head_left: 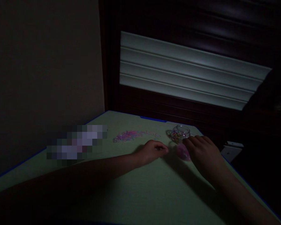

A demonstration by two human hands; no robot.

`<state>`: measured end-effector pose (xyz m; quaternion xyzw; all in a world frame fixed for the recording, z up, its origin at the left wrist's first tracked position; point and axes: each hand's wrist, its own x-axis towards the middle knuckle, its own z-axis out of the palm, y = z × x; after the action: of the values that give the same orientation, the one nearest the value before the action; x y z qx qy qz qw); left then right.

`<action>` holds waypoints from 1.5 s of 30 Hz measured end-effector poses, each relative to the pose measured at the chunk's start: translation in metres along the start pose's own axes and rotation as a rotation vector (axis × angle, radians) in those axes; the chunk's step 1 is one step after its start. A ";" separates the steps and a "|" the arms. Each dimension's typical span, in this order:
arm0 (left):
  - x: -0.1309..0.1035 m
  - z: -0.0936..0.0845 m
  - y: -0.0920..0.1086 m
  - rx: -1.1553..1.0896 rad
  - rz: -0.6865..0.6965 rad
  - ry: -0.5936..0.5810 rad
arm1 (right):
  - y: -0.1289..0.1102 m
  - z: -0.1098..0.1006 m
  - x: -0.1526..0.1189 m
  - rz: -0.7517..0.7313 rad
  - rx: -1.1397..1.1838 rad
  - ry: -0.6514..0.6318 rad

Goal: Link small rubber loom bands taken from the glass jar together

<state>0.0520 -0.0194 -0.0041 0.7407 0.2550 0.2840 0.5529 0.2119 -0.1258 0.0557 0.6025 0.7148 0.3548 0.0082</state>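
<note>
My left hand (153, 152) is over the middle of the table, its thumb and fingertips pressed together; whatever they hold is too small and dark to make out. My right hand (202, 154) is at the right, fingers bent down over a pink rounded container (183, 152), with its fingertips at the top of it. Just behind stands a clear glass jar (179, 132) holding small multicoloured pieces. A pile of pink and purple small loops (128, 135) lies beyond my left hand, thinning out into a line toward the jar.
The pale green table (140, 193) has a blue edge. A pixelated patch (77, 143) covers something at its left side. White devices (231, 150) sit past the right edge. Behind the table are a wall and a dark wooden panel with pale slats (182, 72).
</note>
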 end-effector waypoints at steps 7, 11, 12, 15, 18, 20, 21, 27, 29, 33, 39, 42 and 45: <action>0.002 -0.001 -0.009 0.048 0.043 -0.051 | 0.012 0.004 -0.006 0.140 -0.102 -0.043; 0.003 -0.002 -0.014 0.073 0.070 -0.059 | 0.013 0.004 -0.007 0.170 -0.108 -0.026; 0.003 -0.002 -0.015 0.082 0.072 -0.061 | 0.013 0.004 -0.008 0.173 -0.107 -0.020; 0.004 -0.002 -0.019 0.122 0.076 -0.070 | 0.013 0.002 -0.008 0.177 -0.100 -0.003; 0.004 -0.003 -0.022 0.182 0.089 -0.058 | 0.014 0.001 -0.009 0.184 -0.102 0.010; 0.004 -0.003 -0.022 0.204 0.100 -0.052 | 0.014 0.000 -0.009 0.189 -0.100 0.007; 0.004 -0.003 -0.022 0.210 0.105 -0.054 | 0.014 0.000 -0.009 0.191 -0.097 0.001; 0.000 -0.002 -0.015 0.305 0.120 -0.053 | 0.014 0.000 -0.009 0.196 -0.081 -0.019; 0.000 -0.002 -0.013 0.345 0.115 -0.044 | 0.014 0.001 -0.009 0.203 -0.076 -0.021; -0.001 -0.001 -0.014 0.416 0.125 -0.030 | 0.015 0.002 -0.009 0.205 -0.067 -0.015; -0.003 -0.001 -0.012 0.474 0.144 -0.063 | 0.017 0.004 -0.008 0.189 -0.048 -0.053; -0.004 -0.002 -0.010 0.475 0.152 -0.092 | 0.019 0.005 -0.008 0.187 -0.039 -0.067; -0.004 -0.003 -0.009 0.482 0.153 -0.102 | 0.020 0.006 -0.007 0.174 -0.020 -0.076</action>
<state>0.0464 -0.0183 -0.0127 0.8816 0.2304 0.2180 0.3495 0.2337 -0.1289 0.0590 0.6752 0.6555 0.3381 0.0103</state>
